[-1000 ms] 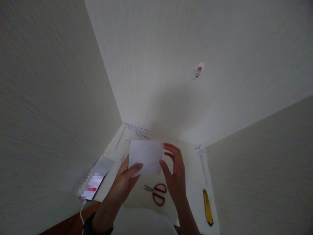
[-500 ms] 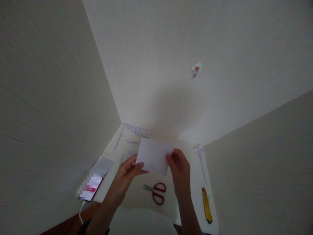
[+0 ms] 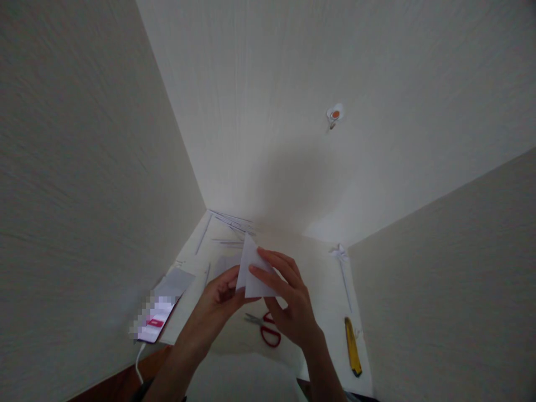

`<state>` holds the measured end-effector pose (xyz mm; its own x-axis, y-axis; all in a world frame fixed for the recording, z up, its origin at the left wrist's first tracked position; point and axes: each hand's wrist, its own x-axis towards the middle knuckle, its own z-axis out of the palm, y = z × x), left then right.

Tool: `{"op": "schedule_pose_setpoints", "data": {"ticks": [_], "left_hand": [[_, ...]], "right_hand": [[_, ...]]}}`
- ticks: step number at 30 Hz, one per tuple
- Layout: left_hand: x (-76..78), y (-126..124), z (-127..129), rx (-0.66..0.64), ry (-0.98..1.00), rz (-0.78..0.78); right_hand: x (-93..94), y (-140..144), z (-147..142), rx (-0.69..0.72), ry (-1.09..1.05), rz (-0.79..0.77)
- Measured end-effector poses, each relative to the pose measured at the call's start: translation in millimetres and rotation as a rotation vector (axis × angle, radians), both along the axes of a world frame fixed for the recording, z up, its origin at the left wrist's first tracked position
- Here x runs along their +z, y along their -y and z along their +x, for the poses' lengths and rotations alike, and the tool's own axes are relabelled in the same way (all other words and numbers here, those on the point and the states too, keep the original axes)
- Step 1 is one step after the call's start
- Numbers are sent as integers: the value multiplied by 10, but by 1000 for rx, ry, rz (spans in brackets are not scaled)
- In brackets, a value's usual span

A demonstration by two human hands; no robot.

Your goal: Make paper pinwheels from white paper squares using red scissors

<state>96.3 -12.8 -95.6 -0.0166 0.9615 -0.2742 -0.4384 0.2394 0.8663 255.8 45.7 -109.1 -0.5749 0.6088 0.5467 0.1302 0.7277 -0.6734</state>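
A small white sheet of paper (image 3: 255, 283), bent over into a triangle shape, is held up above the table between both hands. My left hand (image 3: 224, 293) grips its lower left edge, thumb in front. My right hand (image 3: 288, 296) has its fingers on the front of the folded part, with the thumb below; it is closed on the paper. Under the hands lie red-handled scissors (image 3: 270, 335) on the white tabletop, blades pointing left, one handle partly hidden by the right hand.
Thin paper strips (image 3: 232, 220) lie at the back left. A phone (image 3: 154, 321) with a white cable rests at the left edge beside a paper piece (image 3: 178, 279). On the right are a yellow utility knife (image 3: 352, 346) and a white paper flower (image 3: 341, 252). Walls enclose the table.
The paper was held out flat and is now bent over into a triangle. My right hand has moved left across it, its fingers now on the front. The scissors have become partly covered.
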Motion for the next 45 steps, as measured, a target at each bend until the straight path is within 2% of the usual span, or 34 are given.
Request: {"op": "schedule_pose_setpoints", "data": {"ticks": [7,12,15,17,19,22,26,32,37,45], "left_hand": [[32,29,-8,-48,-11,-42],[48,-3,-1,-10,-55,-7],[59,-5,14,40,-101,-31],[63,5,23,49,-144,-26],[66,17,30,31,-211,-7],[75,30,37,-14,-302,6],[77,41,55,-40,-326,9],[61,40,70,16,-445,-11],[73,26,64,148,-576,4],[53,31,24,189,-567,55]], "right_hand": [[2,-36,59,24,91,53],[11,1,65,35,166,63],[58,42,74,36,117,-54],[110,55,70,-26,27,-192],[170,51,54,-83,-24,-338],[249,29,12,-103,9,-528],[277,15,-30,-157,6,-697],[198,17,-49,-221,-147,-793],[209,14,-52,-266,-266,-850],[215,18,-12,-257,-295,-916]]}}
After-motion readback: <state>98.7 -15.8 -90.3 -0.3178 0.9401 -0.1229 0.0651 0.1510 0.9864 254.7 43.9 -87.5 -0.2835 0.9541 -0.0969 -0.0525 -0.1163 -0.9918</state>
